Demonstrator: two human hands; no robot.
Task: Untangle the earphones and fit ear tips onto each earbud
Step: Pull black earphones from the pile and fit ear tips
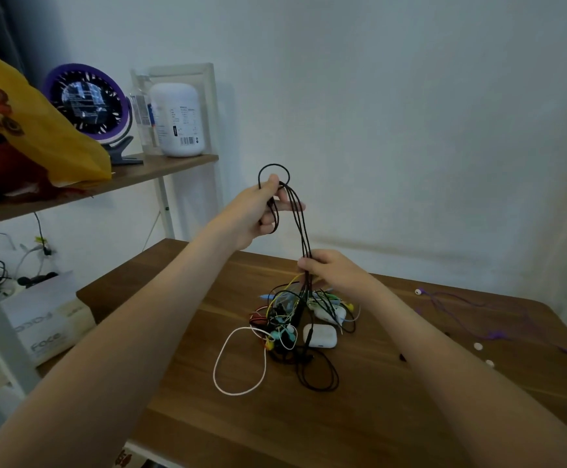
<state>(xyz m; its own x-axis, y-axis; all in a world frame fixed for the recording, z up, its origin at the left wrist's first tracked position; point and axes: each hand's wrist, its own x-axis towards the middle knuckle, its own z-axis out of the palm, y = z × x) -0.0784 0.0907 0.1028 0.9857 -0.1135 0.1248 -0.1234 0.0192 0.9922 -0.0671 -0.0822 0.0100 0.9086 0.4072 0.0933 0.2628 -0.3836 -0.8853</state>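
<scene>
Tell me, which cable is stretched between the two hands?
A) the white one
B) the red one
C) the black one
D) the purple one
C: the left hand grips a loop of the black cable up high and the right hand pinches its strands lower down, while the white cable and the purple earphones lie on the table.

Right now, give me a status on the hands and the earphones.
Left hand grips black cable loops, raised. Right hand pinches the same strands lower. Lower end runs into tangled pile. Loose ear tips at right.
</scene>
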